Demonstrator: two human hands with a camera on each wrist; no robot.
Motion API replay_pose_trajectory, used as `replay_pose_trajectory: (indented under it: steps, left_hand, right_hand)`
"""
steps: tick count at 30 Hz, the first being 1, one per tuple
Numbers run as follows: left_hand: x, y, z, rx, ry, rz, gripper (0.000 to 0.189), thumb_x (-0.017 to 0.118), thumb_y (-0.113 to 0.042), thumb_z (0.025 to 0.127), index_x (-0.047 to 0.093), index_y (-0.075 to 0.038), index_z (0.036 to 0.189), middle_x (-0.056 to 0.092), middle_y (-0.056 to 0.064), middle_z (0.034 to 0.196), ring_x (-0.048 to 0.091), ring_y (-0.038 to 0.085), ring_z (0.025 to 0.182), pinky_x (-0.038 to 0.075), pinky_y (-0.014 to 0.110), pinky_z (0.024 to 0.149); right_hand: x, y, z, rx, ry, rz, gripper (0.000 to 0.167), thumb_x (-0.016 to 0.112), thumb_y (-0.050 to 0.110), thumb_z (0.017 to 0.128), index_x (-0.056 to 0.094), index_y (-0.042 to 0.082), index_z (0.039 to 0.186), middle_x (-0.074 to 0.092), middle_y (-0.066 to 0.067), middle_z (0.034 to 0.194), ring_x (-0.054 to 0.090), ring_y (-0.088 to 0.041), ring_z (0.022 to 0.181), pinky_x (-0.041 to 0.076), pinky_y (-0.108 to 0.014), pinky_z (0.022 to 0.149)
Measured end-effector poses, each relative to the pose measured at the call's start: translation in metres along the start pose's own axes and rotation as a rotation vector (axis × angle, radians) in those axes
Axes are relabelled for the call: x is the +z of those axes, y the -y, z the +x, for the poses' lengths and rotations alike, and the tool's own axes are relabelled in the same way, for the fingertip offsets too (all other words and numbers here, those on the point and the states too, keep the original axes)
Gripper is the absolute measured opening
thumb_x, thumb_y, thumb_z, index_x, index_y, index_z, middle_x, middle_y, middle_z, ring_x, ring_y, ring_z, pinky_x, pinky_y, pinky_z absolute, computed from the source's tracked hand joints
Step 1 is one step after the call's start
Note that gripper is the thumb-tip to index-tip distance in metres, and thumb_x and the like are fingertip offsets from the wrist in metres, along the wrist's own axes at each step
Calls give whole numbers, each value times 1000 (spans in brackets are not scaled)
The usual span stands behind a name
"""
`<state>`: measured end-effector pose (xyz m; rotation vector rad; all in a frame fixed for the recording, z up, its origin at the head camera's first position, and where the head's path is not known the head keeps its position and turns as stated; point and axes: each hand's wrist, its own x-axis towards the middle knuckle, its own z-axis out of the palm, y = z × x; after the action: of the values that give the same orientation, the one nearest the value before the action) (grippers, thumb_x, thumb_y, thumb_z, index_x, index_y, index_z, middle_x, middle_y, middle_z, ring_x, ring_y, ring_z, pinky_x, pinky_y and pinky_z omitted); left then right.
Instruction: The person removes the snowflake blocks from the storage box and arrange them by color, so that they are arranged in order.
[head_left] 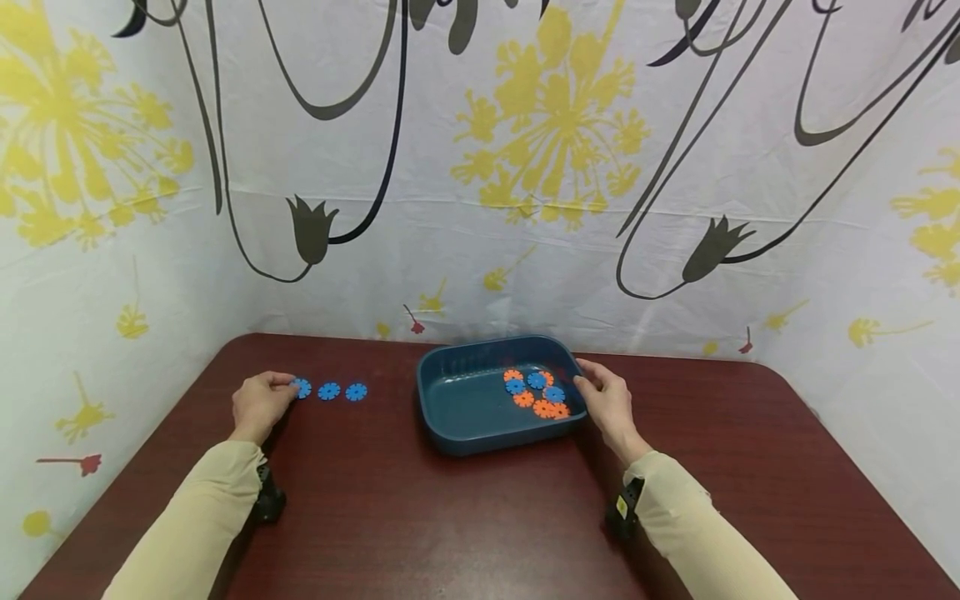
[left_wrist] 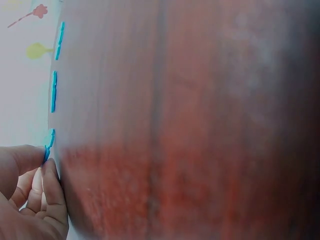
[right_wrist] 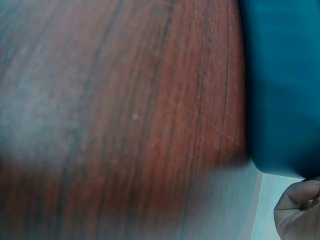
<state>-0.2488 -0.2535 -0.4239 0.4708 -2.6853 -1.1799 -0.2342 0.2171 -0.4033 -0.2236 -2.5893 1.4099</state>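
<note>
My left hand [head_left: 262,405] is at the left of the table, its thumb and fingertips pinching a blue flower-shaped disc [head_left: 302,388] by the edge. To its right, two more blue discs, a middle one [head_left: 328,391] and a right one [head_left: 356,392], lie flat in a row with it. In the left wrist view the pinched disc [left_wrist: 49,142] tilts slightly at the tabletop. My right hand [head_left: 609,404] grips the right rim of a dark blue tray [head_left: 465,412]. Inside the tray's right side lie several orange discs [head_left: 522,400] and several blue discs [head_left: 554,394].
The dark red-brown wooden table [head_left: 450,533] has rounded far corners. A white cloth [head_left: 420,167] with yellow and grey flower prints hangs behind it and along both sides. Wrist cameras, a left one [head_left: 270,497] and a right one [head_left: 622,512], are strapped near the sleeves.
</note>
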Motion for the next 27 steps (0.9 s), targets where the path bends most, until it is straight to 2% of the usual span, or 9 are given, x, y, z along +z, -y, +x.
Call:
replay_pose_trajectory:
  steps: [4, 12, 20, 24, 27]
  left_hand:
    - [2, -1, 2, 4, 3, 26, 31, 58, -18, 91, 64, 3, 113, 63, 25, 112, 49, 42, 107, 42, 52, 86]
    - [2, -4, 0, 36, -18, 79, 29, 59, -16, 90, 65, 6, 108, 61, 27, 113, 52, 44, 104, 43, 52, 85]
    - [1, -4, 0, 56, -30, 106, 22, 61, -13, 88, 69, 4, 99, 63, 27, 107, 55, 45, 97, 45, 52, 79]
    - [1, -3, 0, 56, -17, 106, 23, 60, -14, 89, 68, 5, 101, 63, 27, 107, 55, 45, 96, 46, 51, 77]
    - [0, -1, -2, 63, -4, 95, 26, 59, -15, 90, 67, 6, 103, 62, 28, 108, 55, 44, 95, 46, 51, 76]
  right_hand:
    - [-1, 0, 0, -7, -2, 6, 36, 53, 16, 96, 54, 12, 132, 59, -22, 97, 54, -26, 78, 42, -24, 57]
    - [-1, -1, -1, -13, -1, 21, 36, 53, 17, 97, 54, 12, 133, 59, -20, 95, 55, -26, 76, 41, -24, 57]
    - [-2, 0, -1, -7, 1, 27, 37, 53, 17, 97, 53, 12, 133, 59, -20, 96, 54, -24, 75, 41, -25, 58]
    - [-1, 0, 0, -4, 6, 34, 37, 53, 17, 97, 53, 12, 134, 59, -20, 98, 55, -28, 79, 42, -25, 60]
    - [0, -1, 0, -3, 11, 28, 37, 53, 17, 97, 53, 13, 134, 59, -20, 98, 54, -25, 76, 41, -26, 59]
